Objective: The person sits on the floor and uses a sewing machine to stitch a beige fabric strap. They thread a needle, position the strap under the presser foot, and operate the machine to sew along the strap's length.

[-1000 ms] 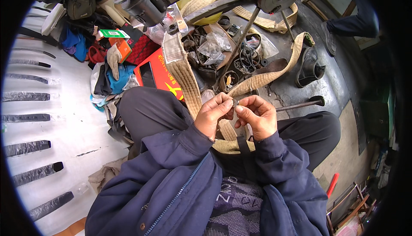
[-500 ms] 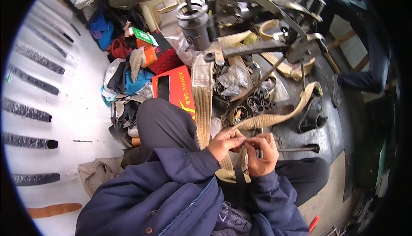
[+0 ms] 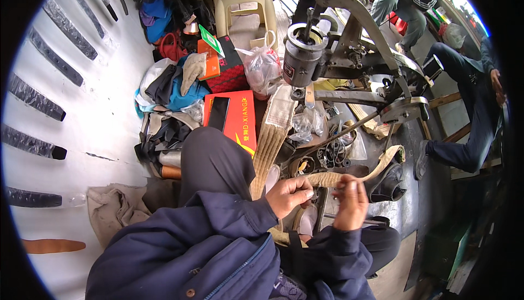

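Observation:
My left hand is over my lap, thumb pressed on the bent index finger in a pinch. Whatever is in that pinch is too small to make out. To its right and slightly apart, my right hand is raised, its fingers curled together and slightly smeared. Anything between them cannot be made out. Just beyond both hands runs a curled tan ribbed strap. A wider tan ribbed strip with a whitish end stretches away beside my bent knee. A pale shoe-like piece shows below the hands.
Ahead right stands a dark metal machine with a long curved arm. A red box with a black phone lies beyond my knee, near piled cloths. A dark boot-like piece lies right. Another person's leg is far right.
My hands, close together before, have moved apart. The right hand has risen and shifted right with its fingers up. The view has tilted, showing more of the machine and people.

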### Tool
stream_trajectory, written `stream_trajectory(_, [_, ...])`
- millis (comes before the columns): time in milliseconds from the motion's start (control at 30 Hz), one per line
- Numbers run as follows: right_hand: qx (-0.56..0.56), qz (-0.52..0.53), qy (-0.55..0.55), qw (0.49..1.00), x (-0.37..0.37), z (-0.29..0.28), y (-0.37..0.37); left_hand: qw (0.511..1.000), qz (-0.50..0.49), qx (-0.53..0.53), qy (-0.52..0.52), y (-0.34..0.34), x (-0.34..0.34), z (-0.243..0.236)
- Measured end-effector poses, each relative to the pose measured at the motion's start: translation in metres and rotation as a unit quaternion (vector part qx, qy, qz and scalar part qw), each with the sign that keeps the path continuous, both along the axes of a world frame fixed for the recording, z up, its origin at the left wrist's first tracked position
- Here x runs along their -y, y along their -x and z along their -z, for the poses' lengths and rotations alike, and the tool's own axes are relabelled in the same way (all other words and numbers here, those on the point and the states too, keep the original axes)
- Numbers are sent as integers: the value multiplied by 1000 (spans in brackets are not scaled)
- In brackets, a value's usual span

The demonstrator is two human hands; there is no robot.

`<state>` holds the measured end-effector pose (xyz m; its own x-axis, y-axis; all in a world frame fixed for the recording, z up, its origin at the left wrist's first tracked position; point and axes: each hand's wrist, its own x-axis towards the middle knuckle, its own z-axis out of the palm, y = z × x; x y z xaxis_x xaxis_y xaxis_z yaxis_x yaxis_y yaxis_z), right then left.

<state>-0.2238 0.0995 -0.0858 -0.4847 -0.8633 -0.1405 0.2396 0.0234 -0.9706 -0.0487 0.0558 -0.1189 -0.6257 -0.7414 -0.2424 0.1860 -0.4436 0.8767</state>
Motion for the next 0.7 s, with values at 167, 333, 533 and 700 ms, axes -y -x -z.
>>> stream_trajectory(167, [65,-130,7,989,-4,12,-55,995,-8,-72,-64,-8,7,-8])
stream_trajectory(333, [-78,-150,2,986,6,13,-45,991,-34,-66,-114,-18,15,-15])
stream_trajectory(533, [-37,-181,-75,980,19,-9,-24,998,-18,21,49,-21,25,-36])
stream_trajectory(700, [5,-250,-79,965,43,-16,-29,990,-6,56,129,-23,35,-53])
